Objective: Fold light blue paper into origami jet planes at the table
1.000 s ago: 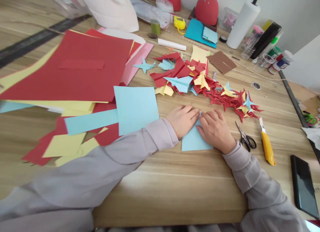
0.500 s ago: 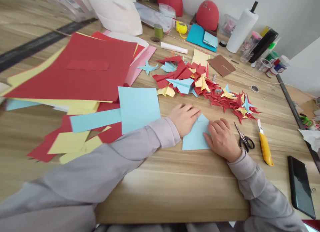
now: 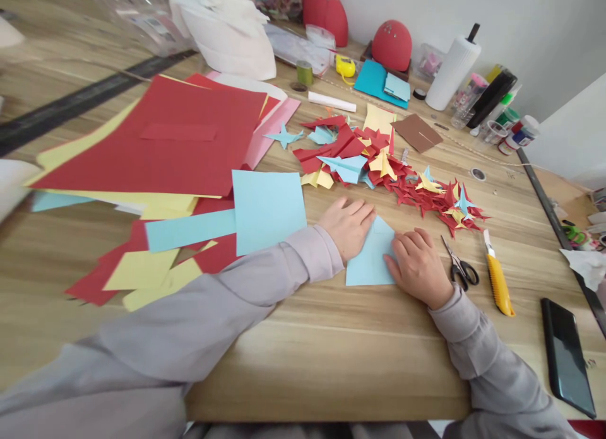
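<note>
Spreading across the wooden desk [image 3: 331, 357], big smooth sheets of red paper [image 3: 161, 142] overlap yellow and blue ones, beside a heap of finished folded shapes [image 3: 392, 168], pointed and crisp. Nearer, the blue sheet [image 3: 372, 262] lies flat at the desk's middle, its top corners already folded to a point; the rest looks unfolded. The left hand [image 3: 348, 228] and right hand [image 3: 419, 265] press it down, fingers flat and close together. Scissors [image 3: 459, 265] and a yellow knife [image 3: 497, 281] lie just right.

Light-blue paper [image 3: 372, 259], top folded to a point, flat on table.
</note>
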{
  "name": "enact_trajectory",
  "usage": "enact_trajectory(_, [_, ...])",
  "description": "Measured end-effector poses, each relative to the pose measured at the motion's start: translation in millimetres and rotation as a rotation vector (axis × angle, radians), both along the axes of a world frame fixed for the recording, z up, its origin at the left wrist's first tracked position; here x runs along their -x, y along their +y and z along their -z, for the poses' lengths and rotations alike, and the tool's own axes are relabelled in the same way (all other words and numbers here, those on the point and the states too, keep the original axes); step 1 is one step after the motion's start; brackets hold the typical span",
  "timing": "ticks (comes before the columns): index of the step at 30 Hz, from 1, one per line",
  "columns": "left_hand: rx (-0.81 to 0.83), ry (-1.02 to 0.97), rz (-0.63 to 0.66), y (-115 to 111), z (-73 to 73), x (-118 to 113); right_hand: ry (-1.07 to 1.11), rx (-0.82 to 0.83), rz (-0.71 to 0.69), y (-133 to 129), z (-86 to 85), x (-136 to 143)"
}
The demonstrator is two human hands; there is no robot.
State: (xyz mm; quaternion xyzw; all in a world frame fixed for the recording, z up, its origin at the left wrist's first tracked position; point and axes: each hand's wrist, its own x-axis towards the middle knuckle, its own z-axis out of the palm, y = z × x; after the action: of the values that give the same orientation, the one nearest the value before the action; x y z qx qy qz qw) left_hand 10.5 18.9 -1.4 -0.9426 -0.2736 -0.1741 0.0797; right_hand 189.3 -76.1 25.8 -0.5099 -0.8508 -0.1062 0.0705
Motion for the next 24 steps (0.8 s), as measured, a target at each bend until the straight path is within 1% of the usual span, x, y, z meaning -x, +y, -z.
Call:
enact_trajectory(5, [0.027, 0.01, -0.026, -1, -3.0, 3, 0.011, -0.011, -0.01, 1, 1.0, 0])
enact_trajectory(10, [0.067, -0.015, -0.037, -1, -3.4, 5, 0.118, -0.021, -0.001, 3, 5.1, -3])
enact_trajectory(12, [0.075, -0.024, -0.042, 0, -0.8, 5, 0.213, -0.039, 0.06, 6, 8.5, -5])
enact_trajectory(14, [0.077, -0.034, -0.041, 1, 2.2, 4, 0.321, -0.082, 0.166, 10, 12.3, -7])
enact_trajectory(16, [0.075, -0.038, -0.042, 1, 4.4, 4, 0.381, -0.122, 0.257, 16, 16.0, -8])
enact_trajectory(19, [0.079, -0.046, -0.051, 1, 5.2, 3, 0.375, -0.118, 0.327, 25, 20.2, -6])
enact_trajectory(24, [0.061, -0.083, -0.027, 2, 6.6, 3, 0.308, -0.072, 0.384, 33, 23.2, 0])
